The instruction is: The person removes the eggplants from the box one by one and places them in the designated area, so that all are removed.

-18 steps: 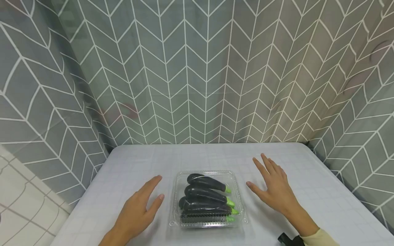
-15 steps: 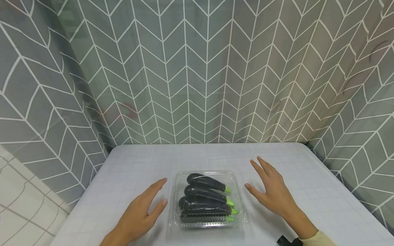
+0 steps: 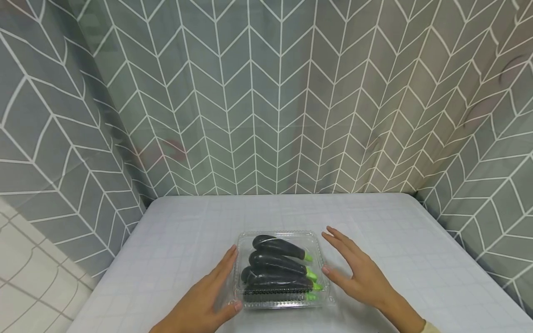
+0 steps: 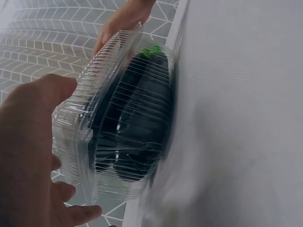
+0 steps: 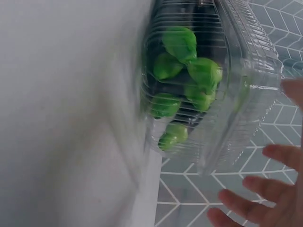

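A clear plastic clamshell box (image 3: 314, 243) stands on the white table, its lid down. Several dark eggplants (image 3: 276, 262) with green stem ends lie inside, the stems toward the right. My left hand (image 3: 206, 293) is at the box's left side, thumb and fingers spread apart, fingertips right at the edge. On the other side my right hand (image 3: 360, 275) is spread too, its thumb tip close to the right rim. The right wrist view shows the green stems (image 5: 180, 45) through the ribbed wall, with the fingers (image 5: 244, 205) extended beside it.
The table (image 3: 187, 222) has a white cloth with a faint grid. A grey curtain (image 3: 266, 101) with white chevron lines hangs behind it and along both sides. White tiles (image 3: 33, 268) show at the lower left.
Both hands have moved inward to the box, the left one rightward and the right one leftward and down. The box has stayed in place.
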A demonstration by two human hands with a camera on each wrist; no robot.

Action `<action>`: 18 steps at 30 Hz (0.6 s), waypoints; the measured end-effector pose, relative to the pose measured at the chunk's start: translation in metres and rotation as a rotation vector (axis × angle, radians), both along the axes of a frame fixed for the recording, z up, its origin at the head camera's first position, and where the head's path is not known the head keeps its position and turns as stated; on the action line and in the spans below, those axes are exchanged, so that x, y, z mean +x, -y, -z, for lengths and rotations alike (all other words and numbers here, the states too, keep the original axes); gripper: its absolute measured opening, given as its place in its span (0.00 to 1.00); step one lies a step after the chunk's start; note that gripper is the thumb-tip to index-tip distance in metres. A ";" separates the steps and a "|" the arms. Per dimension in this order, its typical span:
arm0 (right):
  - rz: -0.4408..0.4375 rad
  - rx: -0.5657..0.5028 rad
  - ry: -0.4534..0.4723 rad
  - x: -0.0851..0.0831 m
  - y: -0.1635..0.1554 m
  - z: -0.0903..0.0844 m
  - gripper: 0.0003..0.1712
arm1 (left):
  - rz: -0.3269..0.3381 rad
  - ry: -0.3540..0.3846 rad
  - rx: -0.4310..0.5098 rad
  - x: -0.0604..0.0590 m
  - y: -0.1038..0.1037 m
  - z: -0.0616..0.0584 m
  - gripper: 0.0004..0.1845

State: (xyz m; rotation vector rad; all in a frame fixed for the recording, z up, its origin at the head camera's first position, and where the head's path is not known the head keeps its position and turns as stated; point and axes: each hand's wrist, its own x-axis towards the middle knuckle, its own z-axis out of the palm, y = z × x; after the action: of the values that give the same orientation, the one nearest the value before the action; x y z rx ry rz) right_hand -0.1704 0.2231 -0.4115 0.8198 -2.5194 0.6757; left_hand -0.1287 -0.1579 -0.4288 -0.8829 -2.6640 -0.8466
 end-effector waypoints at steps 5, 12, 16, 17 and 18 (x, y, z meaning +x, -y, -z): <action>-0.089 0.054 0.019 0.005 0.003 0.003 0.45 | -0.018 0.013 -0.044 -0.001 -0.003 0.004 0.53; -0.159 0.043 0.056 0.007 0.006 0.010 0.54 | -0.024 0.076 -0.054 -0.002 -0.006 0.012 0.55; -0.177 0.066 0.025 0.006 0.007 0.011 0.57 | -0.034 0.050 -0.069 -0.002 -0.006 0.016 0.54; -0.179 0.072 0.020 0.006 0.007 0.011 0.58 | -0.037 0.043 -0.072 -0.002 -0.006 0.017 0.54; -0.182 0.077 0.014 0.006 0.007 0.011 0.58 | -0.039 0.038 -0.074 -0.001 -0.006 0.017 0.54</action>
State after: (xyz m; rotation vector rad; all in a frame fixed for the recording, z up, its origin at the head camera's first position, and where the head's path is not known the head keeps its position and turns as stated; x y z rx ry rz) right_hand -0.1648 0.2164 -0.4228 1.0847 -2.5177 0.6474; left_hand -0.1301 -0.1518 -0.4460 -0.8356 -2.7519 -0.7687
